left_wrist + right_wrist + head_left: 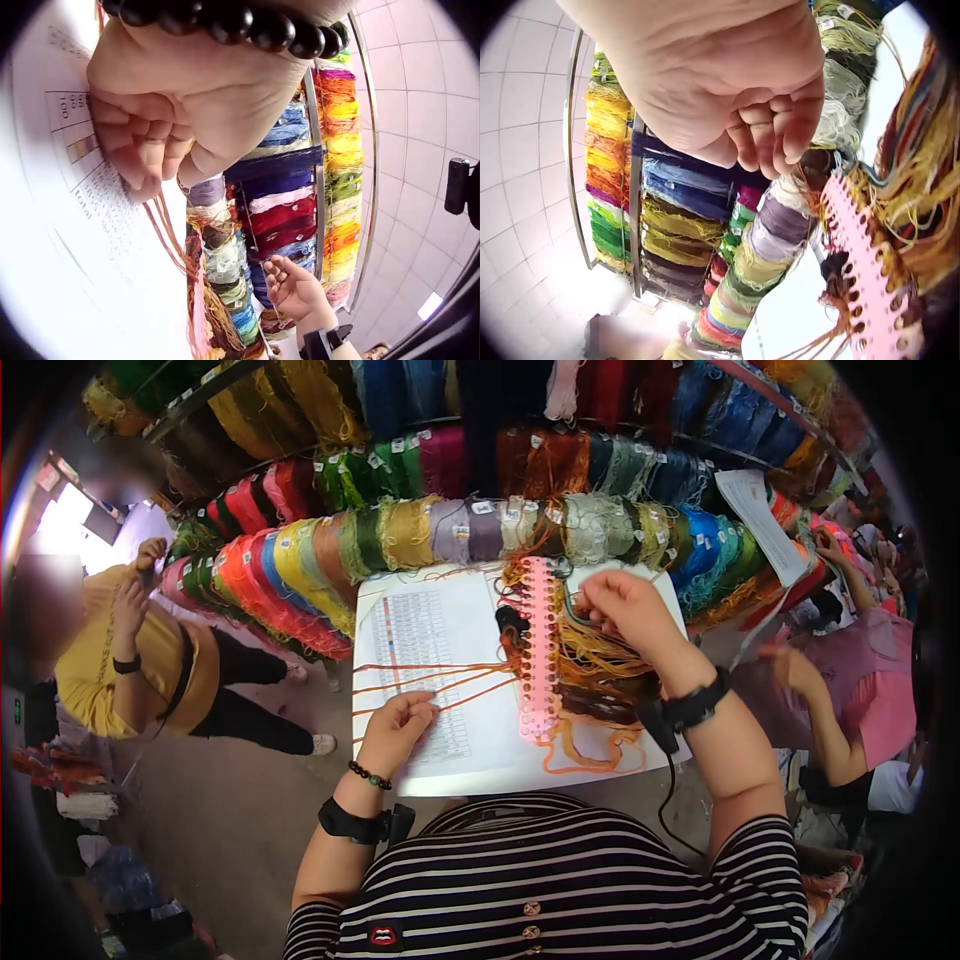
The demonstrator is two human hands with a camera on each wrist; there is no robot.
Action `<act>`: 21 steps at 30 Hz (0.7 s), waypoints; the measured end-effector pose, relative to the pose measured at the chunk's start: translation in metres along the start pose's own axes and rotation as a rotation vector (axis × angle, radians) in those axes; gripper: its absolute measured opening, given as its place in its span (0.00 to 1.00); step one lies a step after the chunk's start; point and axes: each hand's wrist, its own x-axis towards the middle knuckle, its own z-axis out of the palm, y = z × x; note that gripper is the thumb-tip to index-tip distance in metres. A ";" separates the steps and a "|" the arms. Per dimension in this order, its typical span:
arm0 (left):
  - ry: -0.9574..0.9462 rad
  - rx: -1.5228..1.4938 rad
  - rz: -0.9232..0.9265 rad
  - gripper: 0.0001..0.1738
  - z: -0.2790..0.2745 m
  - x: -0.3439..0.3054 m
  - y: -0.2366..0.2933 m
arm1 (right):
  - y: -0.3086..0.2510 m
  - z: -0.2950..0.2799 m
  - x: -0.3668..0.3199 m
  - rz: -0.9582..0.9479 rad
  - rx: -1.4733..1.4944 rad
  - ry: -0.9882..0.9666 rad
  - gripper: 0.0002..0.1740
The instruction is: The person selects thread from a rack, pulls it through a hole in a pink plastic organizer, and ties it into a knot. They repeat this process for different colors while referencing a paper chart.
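Note:
My left hand [397,732] is low over the left half of the white board, fingers bent inward. Orange-brown threads [460,695] stretch leftward across the board from a pink punched thread card [538,650]; in the left wrist view, strands [171,236] run right up to the fingertips. I cannot tell whether they pinch one. My right hand [625,610] is raised near the card's top right, fingers loosely curled and nothing showing in them in the right wrist view. Bundles of yellow and brown thread [600,655] hang along the card's right side.
A printed chart sheet [415,620] lies under the threads. Racks of coloured skeins [405,535] curve around the far side of the board. A paper sheet [760,525] hangs at right. One person in yellow [150,650] stands left, another in pink [850,680] right.

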 end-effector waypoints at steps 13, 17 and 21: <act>0.132 -0.108 -0.014 0.16 0.006 0.005 -0.012 | -0.019 -0.044 0.176 -0.322 -0.177 0.272 0.15; 0.189 -0.158 -0.064 0.15 0.010 0.003 -0.003 | -0.019 -0.030 0.233 -0.429 -0.351 0.343 0.15; 0.237 -0.144 -0.103 0.15 0.014 0.004 0.000 | -0.019 0.000 0.270 -0.497 -0.436 0.287 0.18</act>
